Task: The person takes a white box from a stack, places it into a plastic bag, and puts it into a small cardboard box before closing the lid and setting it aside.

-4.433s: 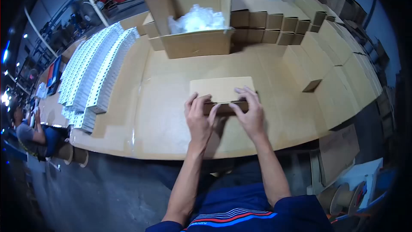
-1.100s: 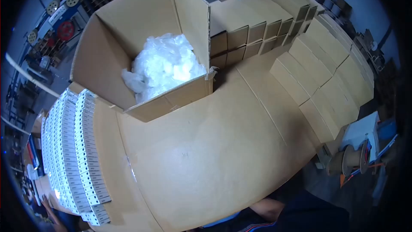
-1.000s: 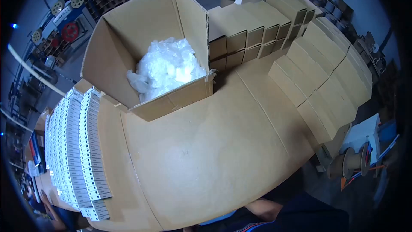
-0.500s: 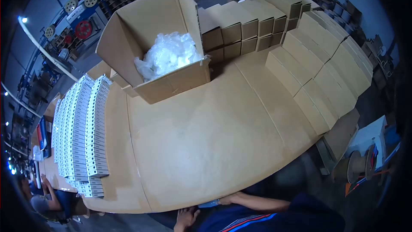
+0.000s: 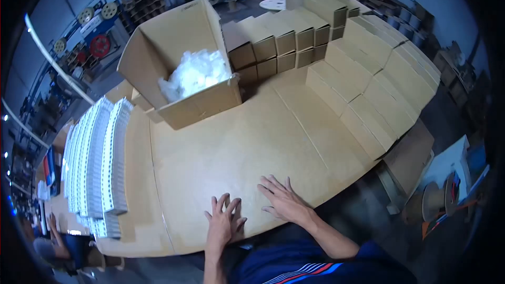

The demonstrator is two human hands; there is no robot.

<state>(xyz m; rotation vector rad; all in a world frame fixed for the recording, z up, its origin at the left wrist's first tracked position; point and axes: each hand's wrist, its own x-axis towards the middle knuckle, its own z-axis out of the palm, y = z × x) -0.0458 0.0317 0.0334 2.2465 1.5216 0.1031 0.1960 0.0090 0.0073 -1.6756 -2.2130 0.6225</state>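
Observation:
My left hand [image 5: 223, 221] is over the front edge of the cardboard-covered table [image 5: 226, 152], fingers apart and holding nothing. To its right, my right hand [image 5: 284, 201] reaches over the tabletop with its fingers spread and nothing in them. Beyond both hands stands a big open carton [image 5: 202, 111], its flaps raised, with crumpled clear plastic bags [image 5: 197, 75] inside. A sliver of something blue [image 5: 246, 246] shows below the table edge, close to my body.
Long rows of small white boxes [image 5: 92, 163] are stacked at the left. Brown cardboard boxes [image 5: 363, 81] line the right and back of the table. A person [image 5: 60, 244] sits at the far left. A cable spool [image 5: 434, 202] stands off the table's right side.
Both hands have come up from below the front edge to over the tabletop, fingers spreading. My right hand has let go of the blue thing. The view has shifted slightly.

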